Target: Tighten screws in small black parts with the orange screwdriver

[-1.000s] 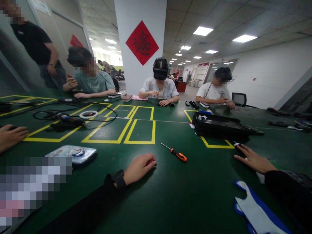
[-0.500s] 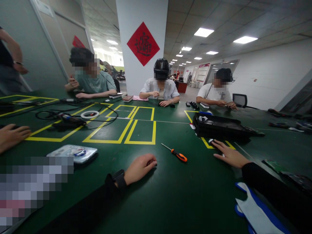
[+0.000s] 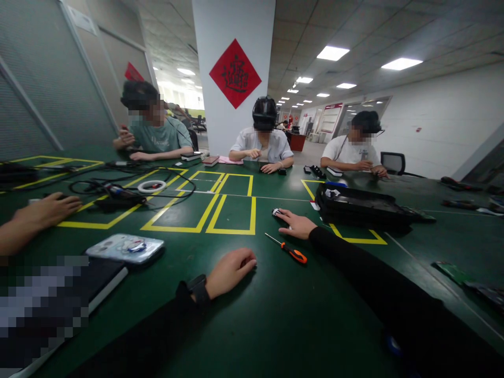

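My left hand [image 3: 230, 270] rests on the green table [image 3: 275, 315] as a loose fist with nothing in it, a black watch on its wrist. My right hand [image 3: 295, 224] lies flat with fingers spread, reaching across to the middle of the table. Its fingertips touch a small white and black object [image 3: 275, 212] just outside a yellow taped rectangle [image 3: 232, 212]. An orange-handled screwdriver [image 3: 289, 250] lies on the table just in front of my right hand, between my two hands.
A black case [image 3: 362, 206] lies right of my right hand. A phone in a clear cover [image 3: 126, 247] lies at the left, with cables and a white tape ring [image 3: 153, 186] behind it. A co-worker's hand [image 3: 49, 209] rests at far left. Three people sit across the table.
My right hand has slid left across the table from beside the black case to the table's middle, and the small white object moved with its fingertips. The left hand stayed still.
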`<state>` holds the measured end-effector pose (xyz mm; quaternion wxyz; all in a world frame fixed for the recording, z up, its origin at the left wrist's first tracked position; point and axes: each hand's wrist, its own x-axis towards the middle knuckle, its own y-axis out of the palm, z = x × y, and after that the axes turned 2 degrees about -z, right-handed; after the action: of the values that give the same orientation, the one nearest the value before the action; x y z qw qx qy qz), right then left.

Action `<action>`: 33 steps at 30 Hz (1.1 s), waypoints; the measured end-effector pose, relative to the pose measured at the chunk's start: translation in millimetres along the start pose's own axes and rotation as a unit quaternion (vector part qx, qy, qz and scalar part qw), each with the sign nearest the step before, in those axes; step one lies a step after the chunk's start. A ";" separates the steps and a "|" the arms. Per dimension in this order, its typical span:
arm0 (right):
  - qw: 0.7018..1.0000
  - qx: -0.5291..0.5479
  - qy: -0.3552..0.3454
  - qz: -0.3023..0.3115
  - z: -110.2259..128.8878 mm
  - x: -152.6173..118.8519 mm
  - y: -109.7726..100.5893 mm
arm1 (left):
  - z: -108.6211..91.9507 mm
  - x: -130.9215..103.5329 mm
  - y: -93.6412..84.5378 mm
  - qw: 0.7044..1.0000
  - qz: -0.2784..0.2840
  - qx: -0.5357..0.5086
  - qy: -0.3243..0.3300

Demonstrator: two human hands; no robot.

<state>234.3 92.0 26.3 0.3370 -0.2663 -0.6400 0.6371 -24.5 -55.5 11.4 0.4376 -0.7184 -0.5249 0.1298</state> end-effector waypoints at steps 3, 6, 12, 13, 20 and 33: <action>0.999 0.006 -0.035 -0.009 16.2 30.2 6.2 | 3.7 1.9 -0.8 1.000 -0.021 0.000 -0.005; 0.996 0.018 -0.084 -0.025 33.3 51.1 11.0 | 8.8 4.9 -2.6 0.997 -0.069 -0.001 -0.015; 0.989 0.030 -0.139 -0.031 60.3 76.6 15.9 | 24.9 10.6 -13.2 0.969 -0.241 0.052 -0.033; 0.987 0.032 -0.152 -0.031 65.8 78.4 16.2 | 29.0 11.2 -15.9 0.963 -0.257 0.068 -0.037; 0.960 0.036 -0.272 -0.052 118.1 72.5 18.6 | 63.8 17.9 -30.4 0.941 -0.311 0.126 -0.041; 0.949 0.096 -0.295 -0.058 139.4 68.5 11.1 | 91.7 27.9 -19.5 0.968 -0.223 0.096 -0.057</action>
<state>82.7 56.6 26.9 0.1936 0.0046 -0.6610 0.7250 -84.6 15.2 -19.6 0.4922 -0.5291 -0.6809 0.1192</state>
